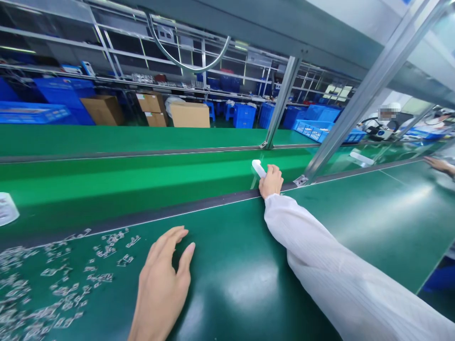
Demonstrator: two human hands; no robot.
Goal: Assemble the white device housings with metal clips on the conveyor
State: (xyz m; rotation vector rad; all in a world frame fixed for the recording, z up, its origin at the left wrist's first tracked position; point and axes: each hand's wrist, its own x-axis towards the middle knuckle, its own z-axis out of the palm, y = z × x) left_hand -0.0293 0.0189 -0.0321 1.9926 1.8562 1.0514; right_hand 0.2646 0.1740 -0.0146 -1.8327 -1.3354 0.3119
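My right hand [271, 181] reaches out over the dark rail and has its fingers closed round one end of a white elongated piece [258, 168]. The other end of that piece points away, over the bright green belt [177, 175]. Nearer to me, my left hand [165, 274] hovers above the green table [227, 265], thumb and fingers apart with nothing between them. Many small clear pieces [64, 289] lie scattered on the table to the left of my left hand.
A white object [7, 208] sits at the belt's left edge. Metal posts [282, 102] rise beside the belt. Blue crates [316, 130] and cardboard boxes [190, 114] are behind. Another person's hand [439, 165] rests at the far right; a further person [386, 118] in white is behind.
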